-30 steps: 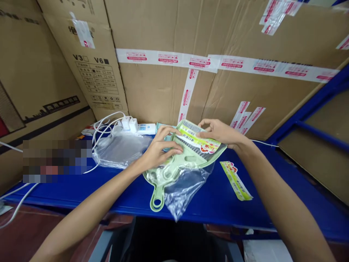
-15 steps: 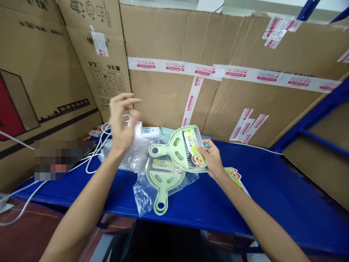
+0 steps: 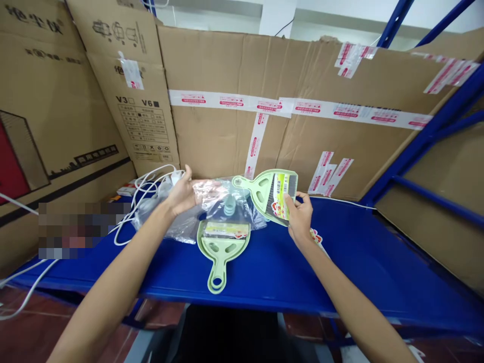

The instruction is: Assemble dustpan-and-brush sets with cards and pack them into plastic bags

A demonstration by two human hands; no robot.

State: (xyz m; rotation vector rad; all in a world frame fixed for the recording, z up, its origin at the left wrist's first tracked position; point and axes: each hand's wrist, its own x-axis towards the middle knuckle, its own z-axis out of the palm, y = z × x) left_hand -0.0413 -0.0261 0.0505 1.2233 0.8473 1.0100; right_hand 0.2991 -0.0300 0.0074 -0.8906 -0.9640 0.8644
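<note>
My right hand (image 3: 300,217) grips a light green mini dustpan (image 3: 260,194) by its wide end, thumb on the yellow and white label card. Its handle points left, above the table. At the left, my left hand (image 3: 185,195) holds up a clear plastic bag (image 3: 242,206), thumb raised and the fingers showing through the film. The bag reaches across to the held dustpan. Below it, a second green dustpan (image 3: 223,247) with a label lies flat, handle toward me. A pale blue round piece (image 3: 229,205) shows through the bag.
More clear plastic (image 3: 177,227) and white cables (image 3: 141,186) lie at the left of the blue table (image 3: 272,282). Cardboard panels (image 3: 212,141) stand at the back and left. A printed card (image 3: 316,237) sits partly under my right forearm. Blue metal posts (image 3: 393,166) stand at right.
My left hand has come down and lifted the plastic bag off the table, from around the lower dustpan. The held dustpan has shifted slightly right and up, its handle tilting upward.
</note>
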